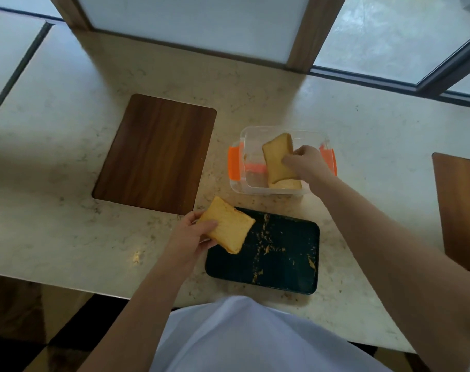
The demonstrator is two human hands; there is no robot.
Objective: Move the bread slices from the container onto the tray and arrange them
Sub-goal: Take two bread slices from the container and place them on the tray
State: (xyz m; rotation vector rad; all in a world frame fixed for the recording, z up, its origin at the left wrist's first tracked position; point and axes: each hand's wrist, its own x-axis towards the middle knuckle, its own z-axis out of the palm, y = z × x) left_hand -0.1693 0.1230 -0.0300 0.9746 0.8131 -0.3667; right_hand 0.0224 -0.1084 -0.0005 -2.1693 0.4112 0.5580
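Observation:
A clear plastic container with orange clips stands on the counter beyond a dark rectangular tray strewn with crumbs. My right hand reaches into the container and grips a golden bread slice, tilted up on edge. More bread lies under it at the container's near wall. My left hand holds a small stack of bread slices over the tray's far left corner. Whether that stack touches the tray is unclear.
A brown wooden inset sits in the marble counter left of the container. Another wooden panel lies at the right edge. The counter's front edge runs close to my body. A wood-framed panel and window glass stand behind.

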